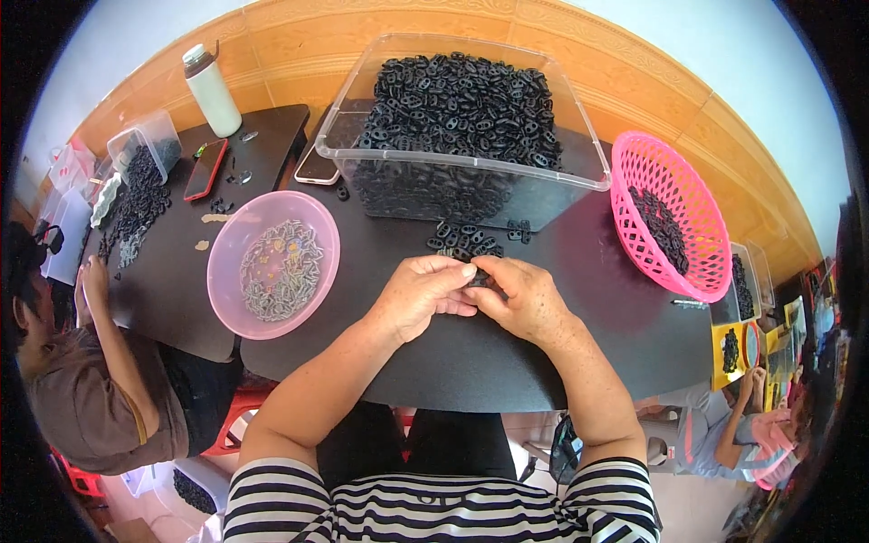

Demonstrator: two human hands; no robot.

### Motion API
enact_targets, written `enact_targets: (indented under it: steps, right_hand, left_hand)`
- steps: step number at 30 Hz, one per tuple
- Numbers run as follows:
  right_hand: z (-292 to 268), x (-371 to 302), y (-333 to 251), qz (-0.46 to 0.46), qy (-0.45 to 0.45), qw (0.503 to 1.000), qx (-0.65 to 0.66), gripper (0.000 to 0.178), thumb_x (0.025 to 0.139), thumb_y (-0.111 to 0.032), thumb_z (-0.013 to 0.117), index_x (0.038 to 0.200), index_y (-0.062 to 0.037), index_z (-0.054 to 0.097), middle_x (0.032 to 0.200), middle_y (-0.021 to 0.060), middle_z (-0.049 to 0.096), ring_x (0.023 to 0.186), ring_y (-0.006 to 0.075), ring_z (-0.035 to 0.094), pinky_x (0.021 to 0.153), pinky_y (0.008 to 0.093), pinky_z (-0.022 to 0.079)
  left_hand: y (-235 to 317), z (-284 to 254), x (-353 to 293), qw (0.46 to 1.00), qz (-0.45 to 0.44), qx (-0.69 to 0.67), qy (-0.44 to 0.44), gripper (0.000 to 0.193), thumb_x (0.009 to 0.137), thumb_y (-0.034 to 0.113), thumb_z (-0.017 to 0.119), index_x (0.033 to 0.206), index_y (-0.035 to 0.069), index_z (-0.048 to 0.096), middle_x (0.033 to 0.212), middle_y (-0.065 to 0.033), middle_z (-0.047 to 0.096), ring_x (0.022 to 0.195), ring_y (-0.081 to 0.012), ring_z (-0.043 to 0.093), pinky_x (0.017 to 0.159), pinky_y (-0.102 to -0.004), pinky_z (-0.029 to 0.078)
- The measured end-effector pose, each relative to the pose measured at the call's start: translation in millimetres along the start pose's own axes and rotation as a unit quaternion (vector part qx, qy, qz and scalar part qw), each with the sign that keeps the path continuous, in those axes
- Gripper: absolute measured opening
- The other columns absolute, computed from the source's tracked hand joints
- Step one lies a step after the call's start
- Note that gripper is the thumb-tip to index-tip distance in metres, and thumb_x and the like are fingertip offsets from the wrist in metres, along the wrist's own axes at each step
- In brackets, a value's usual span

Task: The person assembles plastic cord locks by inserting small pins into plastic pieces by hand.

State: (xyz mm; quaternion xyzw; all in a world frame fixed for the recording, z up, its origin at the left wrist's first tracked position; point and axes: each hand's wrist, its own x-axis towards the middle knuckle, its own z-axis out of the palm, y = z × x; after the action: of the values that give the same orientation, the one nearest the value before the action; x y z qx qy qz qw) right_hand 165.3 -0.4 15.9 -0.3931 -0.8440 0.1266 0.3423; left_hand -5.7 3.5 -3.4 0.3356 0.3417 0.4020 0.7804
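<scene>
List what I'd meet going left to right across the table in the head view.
Pile of loose black pieces, pink bowl of small metallic-looking parts, left hand, right hand, bright pink basket.

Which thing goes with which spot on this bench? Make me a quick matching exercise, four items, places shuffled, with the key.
1. White bottle
2. Pink bowl
3. Pink lattice basket
4. Large clear box

A. Right of the right hand, holding black pieces
B. Straight beyond both hands, heaped with black pieces
C. Back left, beyond the red-edged phone
D. Left of the left hand, holding silvery pieces

Pairs: 1-C, 2-D, 3-A, 4-B
</scene>
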Motion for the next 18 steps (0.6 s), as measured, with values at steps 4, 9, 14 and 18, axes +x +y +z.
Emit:
enact_targets:
  steps: [4, 9, 14, 18]
  right_hand:
    - [-1, -1, 3, -0.026, 0.013, 1.000, 0.006, 0.029, 0.070, -0.017, 0.067, 0.094, -0.0031, 0.056, 0.080, 0.0120, 0.062, 0.071, 0.0272, 0.061, 0.062, 0.0337, 0.050]
    - [-8, -2, 2, -0.020, -0.032, 0.999, 0.005, 0.028, 0.071, -0.019, 0.067, 0.092, -0.0036, 0.057, 0.081, 0.0118, 0.062, 0.073, 0.0280, 0.061, 0.063, 0.0346, 0.050]
    - [-14, 0, -3, 0.014, -0.105, 0.994, 0.011, 0.026, 0.074, -0.020, 0.063, 0.091, -0.0019, 0.055, 0.078, 0.0158, 0.060, 0.074, 0.0312, 0.060, 0.065, 0.0382, 0.048]
    - [-13, -1, 2, -0.004, -0.067, 0.998, 0.017, 0.031, 0.070, -0.022, 0.068, 0.094, -0.0053, 0.057, 0.080, 0.0101, 0.062, 0.071, 0.0265, 0.061, 0.062, 0.0337, 0.050]
  left_hand:
    - [0, 1, -2, 1.000, 0.008, 0.006, -0.015, 0.023, 0.083, 0.018, 0.058, 0.092, -0.003, 0.058, 0.084, -0.0127, 0.060, 0.074, -0.0200, 0.061, 0.068, -0.0326, 0.052]
    - [2, 2, -4, 0.999, -0.005, 0.029, -0.021, 0.020, 0.083, 0.018, 0.058, 0.088, -0.001, 0.060, 0.080, -0.0124, 0.062, 0.071, -0.0203, 0.062, 0.067, -0.0346, 0.053]
    - [3, 0, -5, 0.998, -0.020, 0.038, -0.038, 0.023, 0.083, 0.019, 0.058, 0.090, -0.003, 0.059, 0.081, -0.0132, 0.062, 0.072, -0.0206, 0.061, 0.067, -0.0339, 0.053]
    - [2, 1, -3, 0.999, -0.020, 0.019, -0.037, 0.023, 0.083, 0.019, 0.057, 0.089, -0.002, 0.059, 0.080, -0.0123, 0.062, 0.070, -0.0201, 0.062, 0.065, -0.0334, 0.053]
